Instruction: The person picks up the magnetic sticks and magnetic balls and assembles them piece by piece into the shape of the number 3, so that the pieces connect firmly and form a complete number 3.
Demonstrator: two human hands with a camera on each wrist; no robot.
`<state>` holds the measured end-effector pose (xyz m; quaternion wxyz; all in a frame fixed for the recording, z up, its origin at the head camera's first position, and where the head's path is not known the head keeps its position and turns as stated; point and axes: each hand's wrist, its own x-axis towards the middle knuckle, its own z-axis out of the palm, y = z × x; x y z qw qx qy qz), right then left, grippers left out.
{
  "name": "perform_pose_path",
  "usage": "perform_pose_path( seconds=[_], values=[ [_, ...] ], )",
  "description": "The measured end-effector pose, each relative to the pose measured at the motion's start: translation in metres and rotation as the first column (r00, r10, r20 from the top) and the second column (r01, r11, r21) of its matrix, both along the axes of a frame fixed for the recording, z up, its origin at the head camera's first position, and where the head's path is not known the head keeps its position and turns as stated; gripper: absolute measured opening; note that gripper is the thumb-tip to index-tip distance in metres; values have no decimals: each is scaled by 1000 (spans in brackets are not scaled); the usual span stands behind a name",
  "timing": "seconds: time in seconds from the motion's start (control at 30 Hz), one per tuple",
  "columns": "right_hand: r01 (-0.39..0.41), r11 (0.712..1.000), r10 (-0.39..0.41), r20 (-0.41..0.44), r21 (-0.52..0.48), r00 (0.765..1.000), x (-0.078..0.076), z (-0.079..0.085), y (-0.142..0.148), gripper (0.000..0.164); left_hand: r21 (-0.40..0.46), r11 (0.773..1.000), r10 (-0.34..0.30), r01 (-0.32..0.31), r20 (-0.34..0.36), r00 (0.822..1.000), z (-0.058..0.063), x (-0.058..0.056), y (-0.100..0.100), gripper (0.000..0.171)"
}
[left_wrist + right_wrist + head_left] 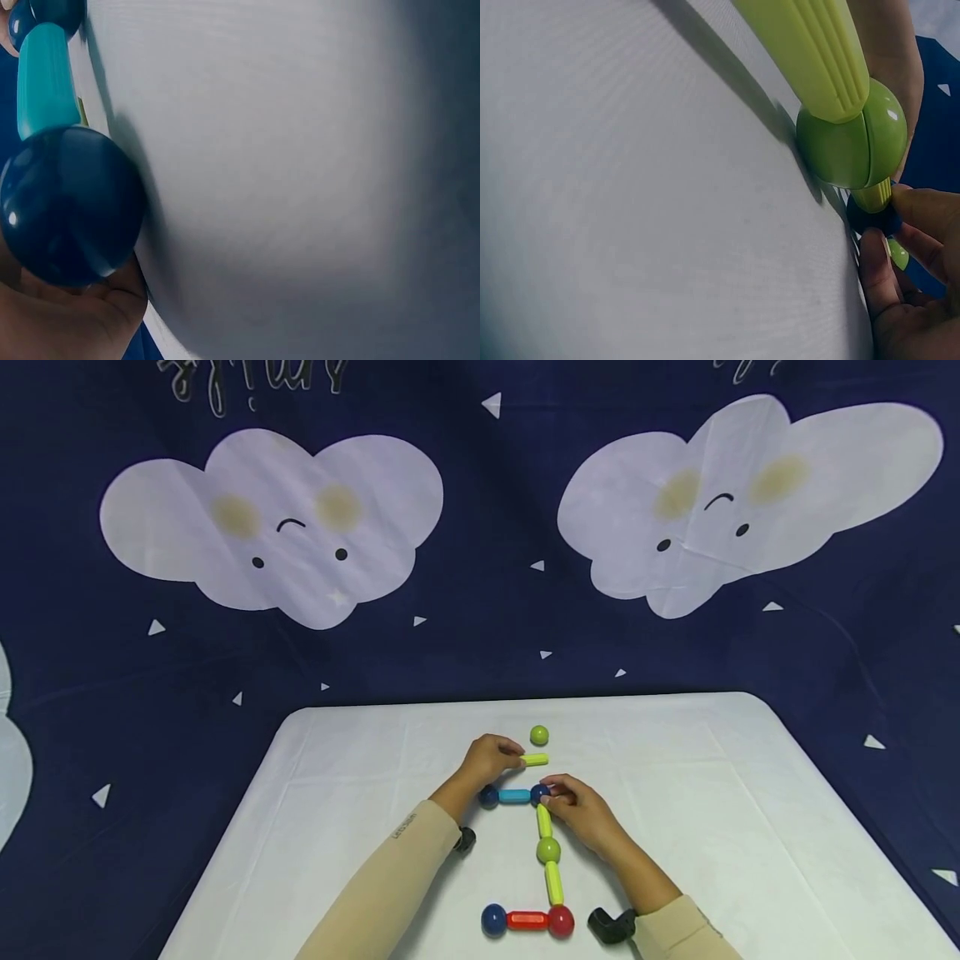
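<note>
My left hand (487,760) pinches the left end of a loose yellow-green rod (536,760); in the left wrist view its fingertips are hidden behind a dark blue ball (71,206). With thumb and fingers my right hand (588,814) holds another dark blue ball (539,793). A light blue rod (514,796) joins these two balls. From the held ball a yellow-green rod (544,821) runs down to a green ball (548,850). Below that, another yellow-green rod (553,883) reaches a red ball (561,921).
A red rod (527,921) links the red ball to a dark blue ball (493,920) at the near side. Beyond the left hand lies a loose green ball (539,735). Everything lies on a white table (360,760), with a dark blue cloud-patterned cloth (495,652) behind.
</note>
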<state>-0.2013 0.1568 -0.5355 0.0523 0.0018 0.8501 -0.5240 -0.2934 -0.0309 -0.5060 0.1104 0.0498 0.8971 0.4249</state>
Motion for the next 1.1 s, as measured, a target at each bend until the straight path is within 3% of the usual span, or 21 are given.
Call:
perform_pose_path(
  seconds=[0.57, 0.87, 1.1],
  values=[
    [12, 1000, -12, 9, 14, 1000, 0, 0, -5, 27, -11, 1000, 21, -20, 5, 1000, 0, 2, -6, 9],
    [14, 1000, -14, 10, 21, 1000, -1, -2, -3, 28, 3, 999, 53, -53, 43, 998, 3, 3, -20, 9],
    [17, 999, -17, 12, 29, 1000, -1, -1, -3, 28, 16, 999, 39, -39, 33, 999, 3, 5, -39, 10]
  ],
)
